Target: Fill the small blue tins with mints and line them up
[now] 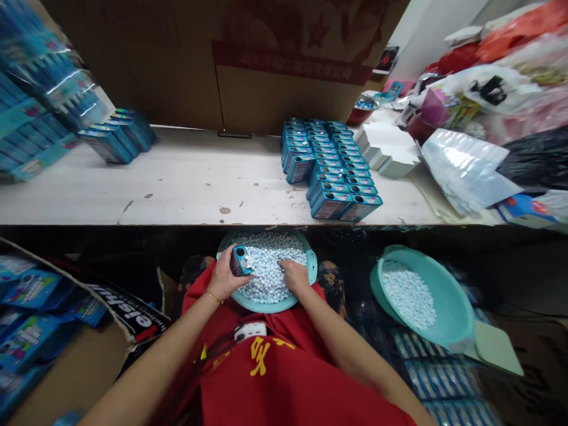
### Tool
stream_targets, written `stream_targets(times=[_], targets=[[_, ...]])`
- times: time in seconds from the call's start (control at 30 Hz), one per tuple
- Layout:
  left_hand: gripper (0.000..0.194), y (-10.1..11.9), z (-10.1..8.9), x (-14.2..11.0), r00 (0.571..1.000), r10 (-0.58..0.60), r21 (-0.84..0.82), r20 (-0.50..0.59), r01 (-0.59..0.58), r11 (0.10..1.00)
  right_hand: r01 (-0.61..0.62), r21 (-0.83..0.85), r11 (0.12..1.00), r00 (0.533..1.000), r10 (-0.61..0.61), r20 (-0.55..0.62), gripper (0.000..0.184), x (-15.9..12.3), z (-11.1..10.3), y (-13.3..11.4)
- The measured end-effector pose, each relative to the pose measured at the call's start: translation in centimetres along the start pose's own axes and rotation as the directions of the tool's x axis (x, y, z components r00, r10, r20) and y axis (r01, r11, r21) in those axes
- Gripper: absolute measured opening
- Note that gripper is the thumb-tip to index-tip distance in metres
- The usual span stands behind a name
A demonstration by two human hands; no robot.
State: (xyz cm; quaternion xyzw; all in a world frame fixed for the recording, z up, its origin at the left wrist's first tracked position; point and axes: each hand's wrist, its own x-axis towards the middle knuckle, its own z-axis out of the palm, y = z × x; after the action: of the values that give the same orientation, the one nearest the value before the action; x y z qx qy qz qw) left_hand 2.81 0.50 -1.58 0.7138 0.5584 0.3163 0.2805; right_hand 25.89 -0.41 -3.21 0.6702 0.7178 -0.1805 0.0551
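A teal basin (pixel 313 266) full of small white pellets (pixel 266 275) rests on the lap. My left hand (pixel 224 278) is wrapped round a small blue box (pixel 240 260), tilted over the basin's left side. A dark round spot shows on the box's top end. At the right side of the same basin, my right hand (pixel 295 276) has its curled fingers down at the pellets. A small dark bit shows by its fingertips, but what they hold is hidden.
Rows of blue boxes (pixel 332 171) stand on the white table (pixel 195 183), before a large carton (pixel 288 94). White boxes (pixel 390 148) lie to their right. Lower right sits another teal basin (pixel 452 296) with pellets. An open carton (pixel 80 361) at left holds blue packages.
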Motion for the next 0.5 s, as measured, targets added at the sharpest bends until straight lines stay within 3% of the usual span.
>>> stream_targets(times=[0.1,0.2,0.33,0.5], targets=[[0.082,0.0,-0.3,-0.1,0.999,-0.034,-0.05,-0.002,0.034,0.998,-0.03,0.141,0.99,0.999,0.034,-0.026,0.04,1.0,1.4,-0.8],[0.081,0.0,-0.7,-0.5,0.998,-0.05,-0.072,-0.027,0.048,0.996,0.029,0.25,0.968,0.998,-0.012,-0.07,0.037,0.9,0.6,0.4],[0.083,0.2,-0.8,-0.8,0.999,-0.008,-0.022,-0.043,0.007,1.0,0.124,0.285,0.95,0.989,-0.095,-0.114,0.035,0.1,-2.7,1.6],[0.084,1.0,-0.5,-0.3,0.996,0.078,0.075,-0.031,-0.076,0.994,0.261,0.207,0.943,0.963,-0.24,-0.123,0.034,-1.0,-8.6,-0.4]])
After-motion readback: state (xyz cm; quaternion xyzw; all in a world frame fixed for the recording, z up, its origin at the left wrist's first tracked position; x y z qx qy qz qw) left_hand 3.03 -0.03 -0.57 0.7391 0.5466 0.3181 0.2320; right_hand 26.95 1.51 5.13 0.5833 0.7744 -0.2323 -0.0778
